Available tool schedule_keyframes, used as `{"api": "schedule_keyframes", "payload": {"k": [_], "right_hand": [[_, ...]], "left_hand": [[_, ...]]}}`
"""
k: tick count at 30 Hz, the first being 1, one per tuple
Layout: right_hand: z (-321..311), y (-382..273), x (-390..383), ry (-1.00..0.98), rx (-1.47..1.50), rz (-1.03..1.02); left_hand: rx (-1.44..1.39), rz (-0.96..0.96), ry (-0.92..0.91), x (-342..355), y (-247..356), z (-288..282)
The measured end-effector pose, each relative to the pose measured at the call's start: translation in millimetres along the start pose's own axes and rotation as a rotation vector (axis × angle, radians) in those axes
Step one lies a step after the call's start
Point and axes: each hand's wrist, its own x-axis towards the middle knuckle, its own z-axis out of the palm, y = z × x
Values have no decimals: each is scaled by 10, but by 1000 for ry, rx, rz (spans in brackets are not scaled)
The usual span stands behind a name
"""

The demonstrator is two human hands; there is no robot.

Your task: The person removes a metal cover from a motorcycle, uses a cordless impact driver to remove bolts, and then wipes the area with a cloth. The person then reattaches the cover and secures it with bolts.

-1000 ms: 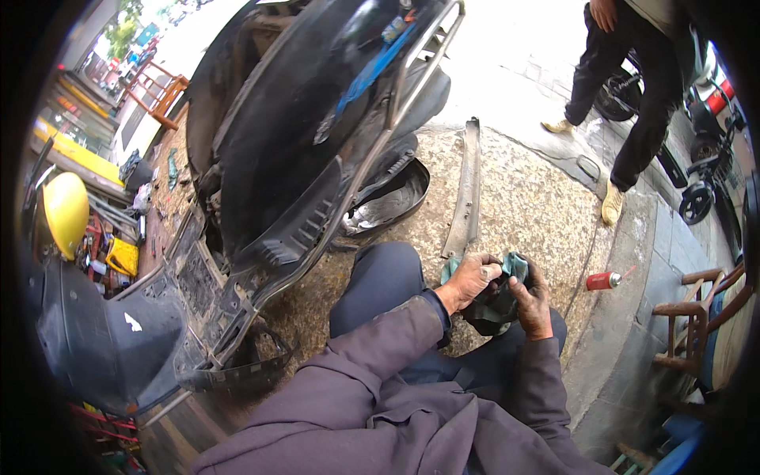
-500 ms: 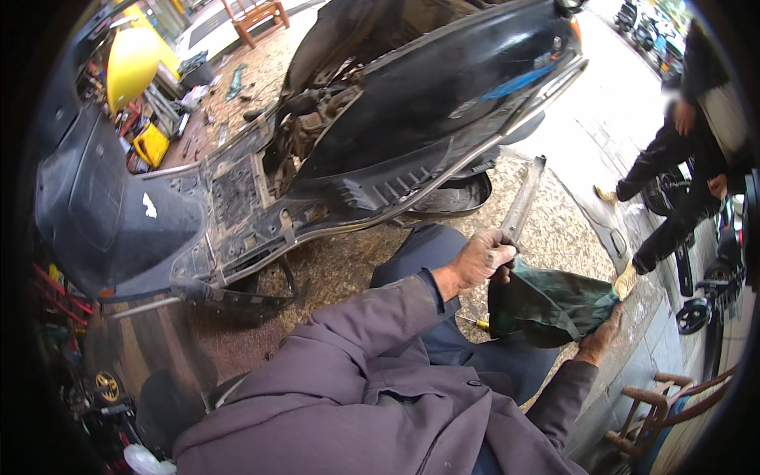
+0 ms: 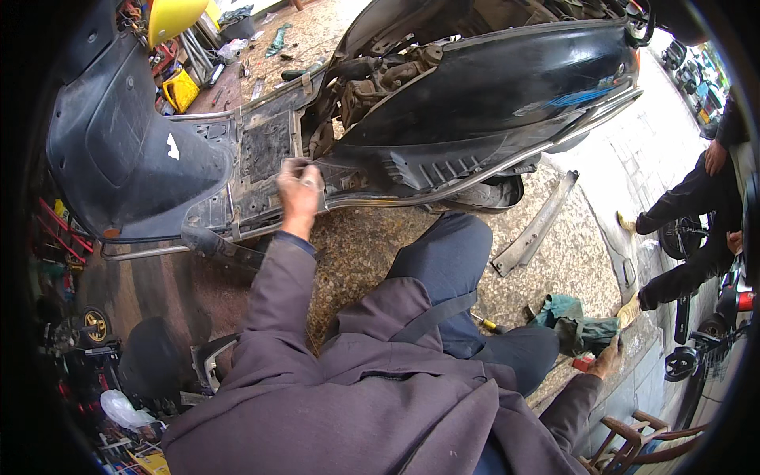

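My left hand point(image 3: 299, 191) is over the bare footboard point(image 3: 265, 150) of a black scooter point(image 3: 507, 87), at its near edge. Its fingers are curled and slightly blurred; what they hold, if anything, cannot be made out. Low on the right, a dark green cloth point(image 3: 582, 331) lies bunched on the ground, with my right hand point(image 3: 609, 359) closed at its near edge, fingers partly hidden. Beside that hand is a small red object point(image 3: 583, 363). A long, worn strip point(image 3: 538, 226) lies on the ground right of my knee, touched by neither hand.
A screwdriver with a yellow and black handle point(image 3: 492, 325) lies by my knee. A person in dark trousers point(image 3: 685, 198) stands at the right, and a wooden chair point(image 3: 633, 439) is at lower right. Tools and a yellow container point(image 3: 180, 91) are beyond the scooter; parts clutter the lower left.
My left hand has let go of the strip and moved left to the footboard. The strip now lies on the ground. The cloth, earlier stretched between both hands, is down by my right hand.
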Motion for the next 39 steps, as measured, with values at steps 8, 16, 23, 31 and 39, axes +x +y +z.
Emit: {"api": "schedule_keyframes", "payload": {"k": [8,16,23,31,39], "right_hand": [[-335,755,-21,-87,-106,65],[-477,845,-279,39,-429,-59],[-321,499,-626,66,-325,20],[-389,594,-544,111,-176,50],[-166,-532,-575,241,321,-99]], "left_hand": [[673,46,312,650,-710,-800],[875,79,263,701,-777,-761],[949,67,178,731,-942,-844],[834,67,186,799,-1048,-953],[335,471,109,-108,114,254]]}}
